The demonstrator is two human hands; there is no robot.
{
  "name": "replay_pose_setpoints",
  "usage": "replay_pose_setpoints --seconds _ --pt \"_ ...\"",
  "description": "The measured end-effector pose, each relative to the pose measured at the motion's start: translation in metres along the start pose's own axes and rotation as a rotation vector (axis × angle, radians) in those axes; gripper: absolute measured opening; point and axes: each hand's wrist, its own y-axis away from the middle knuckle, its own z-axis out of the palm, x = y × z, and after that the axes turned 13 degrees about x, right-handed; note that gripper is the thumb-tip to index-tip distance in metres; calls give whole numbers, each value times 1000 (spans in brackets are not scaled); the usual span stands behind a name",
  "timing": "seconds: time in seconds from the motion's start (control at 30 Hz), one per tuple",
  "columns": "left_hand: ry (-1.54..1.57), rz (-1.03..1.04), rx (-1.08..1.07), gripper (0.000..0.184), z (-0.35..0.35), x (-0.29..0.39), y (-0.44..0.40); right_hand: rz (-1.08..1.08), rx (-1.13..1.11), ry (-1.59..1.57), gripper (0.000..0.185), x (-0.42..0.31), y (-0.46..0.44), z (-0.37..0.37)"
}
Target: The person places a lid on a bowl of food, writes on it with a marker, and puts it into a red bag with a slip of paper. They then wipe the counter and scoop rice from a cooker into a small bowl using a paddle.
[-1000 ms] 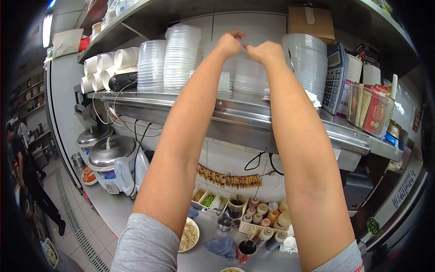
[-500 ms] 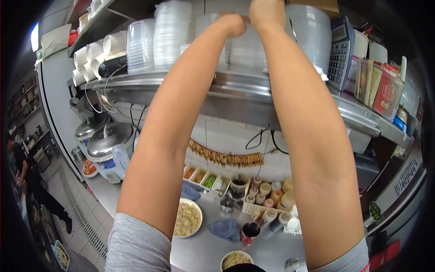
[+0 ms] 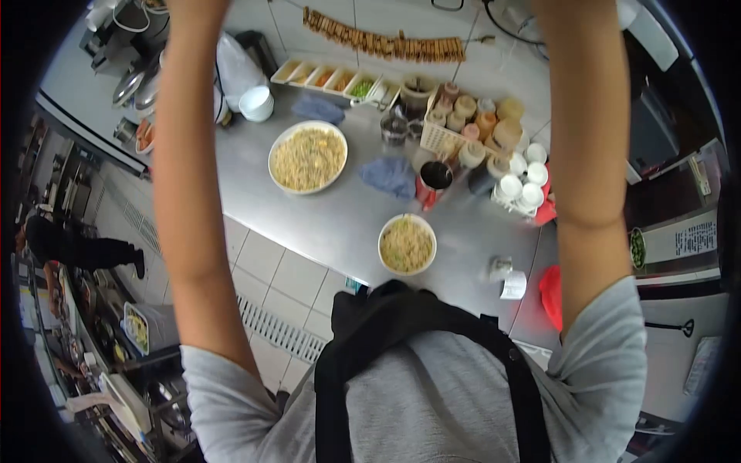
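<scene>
Both my arms reach up past the top edge of the head view, the left forearm [image 3: 189, 170] on the left and the right forearm [image 3: 588, 131] on the right. My hands are cut off, so whatever they touch is hidden. Between the arms, a white bowl of fried rice [image 3: 407, 245] sits near the counter's front edge. Farther back lies a large white plate of fried rice [image 3: 309, 157]. A dark liquid fills a red-handled jug [image 3: 434, 177] beside a crumpled blue cloth [image 3: 387, 177].
Squeeze bottles crowd a white basket [image 3: 444, 140] at the back of the steel counter [image 3: 301, 228]. White cups [image 3: 511, 187] stand to its right. A condiment tray [image 3: 309, 77] runs along the wall below a row of clothespins [image 3: 386, 40]. Another person [image 3: 77, 245] stands at far left.
The view has tipped down from the shelf to the counter. My hands, earlier close together at the plastic containers on the shelf, have left the frame. My arms are wider apart.
</scene>
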Motion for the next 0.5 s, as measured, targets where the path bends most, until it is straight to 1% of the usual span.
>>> replay_pose_setpoints --seconds 0.07,0.1,0.13,0.17,0.2,0.23,0.27,0.3,0.37,0.4,0.43,0.47,0.5 --pt "-150 -43 -35 17 -38 -1 66 298 -145 -67 28 -47 63 -42" --pt "-163 -241 -154 13 -54 15 104 445 -237 -89 29 -73 100 -61" --pt "-35 -325 -282 14 -63 24 140 474 -305 -104 25 -86 144 -79" --pt "-2 -714 -336 15 -75 36 186 700 -447 -65 21 -111 183 -99" --pt "192 -862 -453 22 -82 35 223 814 -565 -2 17 -134 223 -121" --pt "78 -959 -599 28 -95 23 280 867 -635 58 11 -154 260 -142" --pt "-32 -1109 -653 31 -95 48 304 862 -685 114 12 -170 285 -163" --pt "-132 -1113 -826 42 -97 55 332 863 -737 170 12 -188 301 -182" --pt "-237 -1217 -1069 58 -96 53 407 1052 -664 281 11 -218 316 -204" --pt "-228 -1277 -1071 63 -89 56 434 1046 -661 274 11 -228 319 -210" --pt "-219 -1338 -1074 68 -81 61 456 1150 -592 345 11 -237 321 -215" --pt "-224 -1336 -1071 68 -73 64 475 1256 -519 418 10 -242 321 -218" --pt "-251 -1398 -1058 69 -65 65 491 1256 -514 416 10 -244 318 -219"
